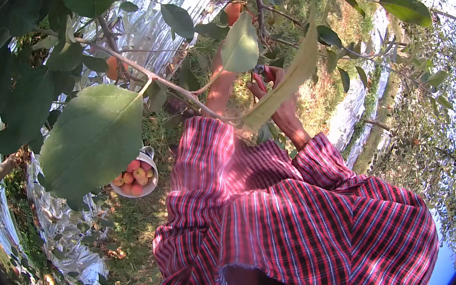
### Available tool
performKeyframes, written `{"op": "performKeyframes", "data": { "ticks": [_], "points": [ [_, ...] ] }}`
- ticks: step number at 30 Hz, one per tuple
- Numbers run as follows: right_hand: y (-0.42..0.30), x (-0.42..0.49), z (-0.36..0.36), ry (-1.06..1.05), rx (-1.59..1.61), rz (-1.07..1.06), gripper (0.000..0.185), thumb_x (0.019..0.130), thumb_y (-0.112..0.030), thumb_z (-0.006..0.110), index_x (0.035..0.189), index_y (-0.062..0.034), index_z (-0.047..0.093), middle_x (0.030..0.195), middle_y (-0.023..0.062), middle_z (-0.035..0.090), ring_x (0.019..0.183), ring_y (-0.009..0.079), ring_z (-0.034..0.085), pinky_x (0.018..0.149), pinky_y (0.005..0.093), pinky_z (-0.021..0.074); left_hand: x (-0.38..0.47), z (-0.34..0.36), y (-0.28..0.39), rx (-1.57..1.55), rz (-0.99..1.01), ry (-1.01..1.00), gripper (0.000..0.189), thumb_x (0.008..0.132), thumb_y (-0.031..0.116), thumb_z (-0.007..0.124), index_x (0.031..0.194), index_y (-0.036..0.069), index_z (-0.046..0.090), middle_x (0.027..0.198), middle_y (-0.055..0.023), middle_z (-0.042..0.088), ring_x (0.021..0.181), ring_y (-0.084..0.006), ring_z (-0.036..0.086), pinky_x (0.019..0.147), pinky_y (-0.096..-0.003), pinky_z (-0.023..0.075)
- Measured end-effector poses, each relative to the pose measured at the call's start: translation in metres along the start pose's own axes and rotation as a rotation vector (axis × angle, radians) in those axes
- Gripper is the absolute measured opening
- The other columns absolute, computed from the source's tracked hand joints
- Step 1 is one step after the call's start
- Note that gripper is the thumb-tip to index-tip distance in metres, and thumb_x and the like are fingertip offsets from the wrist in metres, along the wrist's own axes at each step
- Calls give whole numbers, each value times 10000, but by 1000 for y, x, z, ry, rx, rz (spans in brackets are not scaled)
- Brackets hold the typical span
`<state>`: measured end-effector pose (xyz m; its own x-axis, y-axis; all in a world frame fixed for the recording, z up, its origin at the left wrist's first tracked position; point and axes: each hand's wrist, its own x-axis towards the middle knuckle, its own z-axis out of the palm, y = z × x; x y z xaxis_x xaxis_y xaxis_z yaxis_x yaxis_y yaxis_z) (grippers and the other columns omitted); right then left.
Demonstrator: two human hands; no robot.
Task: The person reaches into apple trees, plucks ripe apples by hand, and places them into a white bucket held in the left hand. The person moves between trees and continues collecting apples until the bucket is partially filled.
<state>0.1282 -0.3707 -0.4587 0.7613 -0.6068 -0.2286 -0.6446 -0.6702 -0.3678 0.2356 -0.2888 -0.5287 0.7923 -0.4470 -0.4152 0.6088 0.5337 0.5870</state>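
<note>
My right hand [276,85] is wrapped around the red handles of a small pair of hand pruners [261,79], held upright among the leaves beside a thin twig. My left arm reaches up into the branches, and leaves hide most of my left hand. Its fingers lie near a red apple [233,12] at the top, but whether they touch it cannot be told. Another apple [113,67] hangs behind a branch further left. Large green leaves [95,137] cover part of the view close to the camera.
A white bucket [154,185] of red and yellow apples stands on the grass at the left. Thin branches [169,83] cross in front of my arms. Silvery reflective sheets [69,256] lie along the ground. More apple trees [424,144] grow at the right.
</note>
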Motion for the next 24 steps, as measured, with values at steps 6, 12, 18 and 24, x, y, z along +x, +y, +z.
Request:
{"op": "performKeyframes", "data": {
  "ticks": [6,12,18,24],
  "points": [
    [-18,1,-21,-60,-61,18,436,854,-430,694,1063,-70,565,870,91,701,729,263,690,656,384,515,-3,-4,2,55,-160,82,261,915,299,645,1073,98,597,963,-2,634,871,-107,602,715,-278,485],
    [-41,-24,-42,-1,104,-56,409,813,-321,756,1083,-73,573,899,90,702,767,282,696,663,363,531,1,-23,10,-8,-139,89,306,914,318,648,1109,98,565,986,-18,625,881,-119,601,714,-286,483],
    [-91,-3,-74,132,135,-139,457,804,-298,764,1129,-83,527,927,109,694,796,290,686,679,376,529,14,-21,39,-38,-117,20,343,910,324,654,1140,92,553,1015,-29,624,906,-130,603,737,-296,491],
    [-100,-4,-82,84,14,-168,466,787,-318,771,1081,-39,542,956,120,677,858,324,654,711,401,509,9,-26,49,-80,-130,-20,380,906,331,660,1171,85,541,1044,-40,622,931,-141,606,760,-306,499]
  ]
}}
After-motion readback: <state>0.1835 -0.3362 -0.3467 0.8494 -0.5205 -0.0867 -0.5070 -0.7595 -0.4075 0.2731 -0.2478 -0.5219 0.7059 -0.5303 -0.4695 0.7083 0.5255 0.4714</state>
